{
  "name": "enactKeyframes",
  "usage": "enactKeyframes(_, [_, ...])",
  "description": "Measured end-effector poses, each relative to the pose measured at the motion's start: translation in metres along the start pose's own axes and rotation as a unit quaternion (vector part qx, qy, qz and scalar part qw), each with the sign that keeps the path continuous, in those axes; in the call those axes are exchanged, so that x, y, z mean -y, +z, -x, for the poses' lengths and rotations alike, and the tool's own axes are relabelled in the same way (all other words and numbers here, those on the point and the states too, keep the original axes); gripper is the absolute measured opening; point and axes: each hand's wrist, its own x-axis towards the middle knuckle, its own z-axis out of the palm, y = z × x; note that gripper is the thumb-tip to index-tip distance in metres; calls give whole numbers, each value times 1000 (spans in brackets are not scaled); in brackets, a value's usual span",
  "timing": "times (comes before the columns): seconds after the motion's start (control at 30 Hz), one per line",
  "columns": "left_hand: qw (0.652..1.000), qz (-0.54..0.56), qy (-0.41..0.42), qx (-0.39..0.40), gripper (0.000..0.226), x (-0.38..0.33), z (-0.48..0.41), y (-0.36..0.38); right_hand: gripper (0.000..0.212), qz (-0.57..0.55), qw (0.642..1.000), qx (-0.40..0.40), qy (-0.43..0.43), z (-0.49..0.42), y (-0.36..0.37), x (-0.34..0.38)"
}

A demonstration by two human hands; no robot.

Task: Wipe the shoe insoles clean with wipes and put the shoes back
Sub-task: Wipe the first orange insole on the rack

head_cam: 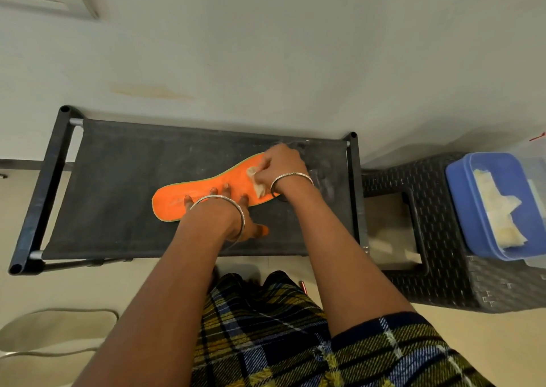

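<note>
**Orange insole gets a wipe-down atop shoe rack**

An orange insole (177,203), rimmed in green and streaked pale near its narrower end, lies flat and slantwise on the black fabric top shelf of a shoe rack (118,180). The left hand (233,211) pins its middle with fingers (227,187) spread straight, the thumb resting on the fabric just beside the insole's near edge. The right hand (279,165), its fingers curled round a crumpled wipe (257,184), presses it onto the insole's broader end. A metal bangle circles each wrist.

Left of the insole, a wide stretch of dusty fabric runs to the rack's tubular rail; right of it, the other rail stands near the wiping hand. Beyond the insole, a pale wall (266,62) rises close behind the rack. Farther right of the insole, a dark woven-pattern stool (443,283) carries a blue tub (461,209) holding more wipes (499,209). Nearer than the insole, a plaid garment (266,342) hangs over the floor (88,283).
</note>
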Motion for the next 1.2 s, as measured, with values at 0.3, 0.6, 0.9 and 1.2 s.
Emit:
enactKeyframes(0.3, [1000, -1, 20, 8, 93, -1, 13, -9, 39, -17, 982, -126, 138, 0, -31, -28])
enactKeyframes(0.6, [1000, -5, 11, -7, 92, 1, -3, -1, 35, 58, 995, 64, 50, 10, -8, 2])
enactKeyframes(0.9, [999, 7, 2, -51, 73, -3, 6, -12, 38, -47, 971, -160, 173, 3, -40, -37])
enactKeyframes(1.2, [889, 193, -24, -415, 24, -9, 18, -38, 13, -356, 885, -247, 170, 77, -48, -41])
